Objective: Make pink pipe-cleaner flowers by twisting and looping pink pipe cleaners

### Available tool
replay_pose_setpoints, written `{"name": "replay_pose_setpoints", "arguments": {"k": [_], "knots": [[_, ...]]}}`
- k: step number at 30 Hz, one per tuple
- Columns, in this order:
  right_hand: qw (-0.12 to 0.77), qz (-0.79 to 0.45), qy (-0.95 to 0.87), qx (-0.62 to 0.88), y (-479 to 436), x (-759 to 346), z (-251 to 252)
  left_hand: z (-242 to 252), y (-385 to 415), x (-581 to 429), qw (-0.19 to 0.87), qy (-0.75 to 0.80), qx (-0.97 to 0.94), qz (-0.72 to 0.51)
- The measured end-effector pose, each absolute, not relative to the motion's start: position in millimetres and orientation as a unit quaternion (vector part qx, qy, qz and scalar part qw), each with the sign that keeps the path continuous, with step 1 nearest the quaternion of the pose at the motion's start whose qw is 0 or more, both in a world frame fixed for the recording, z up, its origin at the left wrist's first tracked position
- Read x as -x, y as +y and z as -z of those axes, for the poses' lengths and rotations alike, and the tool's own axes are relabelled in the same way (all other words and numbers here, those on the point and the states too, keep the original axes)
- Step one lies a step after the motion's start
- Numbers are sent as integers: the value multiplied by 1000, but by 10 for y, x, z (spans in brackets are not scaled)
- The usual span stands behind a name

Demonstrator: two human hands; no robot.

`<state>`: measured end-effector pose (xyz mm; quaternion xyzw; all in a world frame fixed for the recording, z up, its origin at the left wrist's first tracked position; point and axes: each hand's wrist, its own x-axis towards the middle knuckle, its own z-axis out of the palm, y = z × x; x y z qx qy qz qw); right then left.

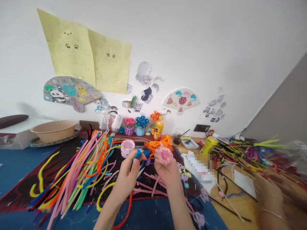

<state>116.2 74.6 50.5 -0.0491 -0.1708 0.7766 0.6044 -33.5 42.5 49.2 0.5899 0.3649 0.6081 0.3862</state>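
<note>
My left hand (128, 174) is closed round a blue tool with a narrow tip (138, 154), held upright above the dark mat. My right hand (168, 171) pinches a pink pipe-cleaner flower (165, 155) just to the right of the tool, the two nearly touching. A small pink cup (127, 148) stands on the mat right behind my left hand. Loose pink pipe cleaners (148, 185) lie under both hands.
A big heap of coloured pipe cleaners (81, 169) fills the left of the mat. Orange pipe cleaners (159, 143), small flower pots (135, 126), a yellow bottle (158, 127) and a tan bowl (54, 129) stand behind. Another person's blurred hand (267, 191) works at the right among more pipe cleaners.
</note>
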Motion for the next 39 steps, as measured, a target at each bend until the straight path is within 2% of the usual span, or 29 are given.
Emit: {"name": "replay_pose_setpoints", "arguments": {"k": [6, 13, 25, 39], "knots": [[643, -694, -295, 135, 837, -1309, -621, -433, 492, 259, 491, 368, -499, -612], [614, -655, -400, 183, 935, -1329, -894, -337, 605, 235, 581, 351, -363, -638], [588, -535, -531, 293, 976, -1161, -1180, -378, 560, 297, 561, 393, -334, -647], [544, -499, -601, 307, 878, -1088, -1195, -426, 530, 301, 504, 434, -347, -661]]}}
